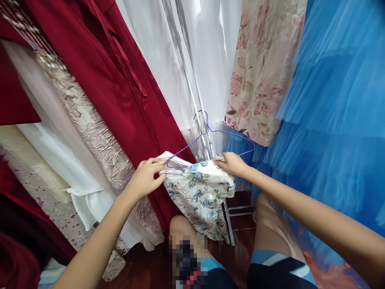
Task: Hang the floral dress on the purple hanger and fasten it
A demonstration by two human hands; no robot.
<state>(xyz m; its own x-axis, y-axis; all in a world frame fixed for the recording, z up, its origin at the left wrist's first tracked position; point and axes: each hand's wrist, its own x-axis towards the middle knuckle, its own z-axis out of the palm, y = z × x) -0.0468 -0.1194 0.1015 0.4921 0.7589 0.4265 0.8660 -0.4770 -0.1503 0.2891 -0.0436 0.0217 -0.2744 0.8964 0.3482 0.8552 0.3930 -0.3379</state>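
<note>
A small floral garment (201, 192) is hanging between the person's two hands, low in front of the knees. The left hand (146, 176) is pinching its left shoulder, fingers closed over the cloth and the end of a purple wire hanger (210, 138). The right hand (232, 163) is gripping the right shoulder edge, fingers curled shut. A dark red dress (120, 80) and blue tulle (331, 120) are hanging alongside.

Hanging gowns (120, 80) crowd round (red, blue); glossy wood floor (141, 269).
</note>
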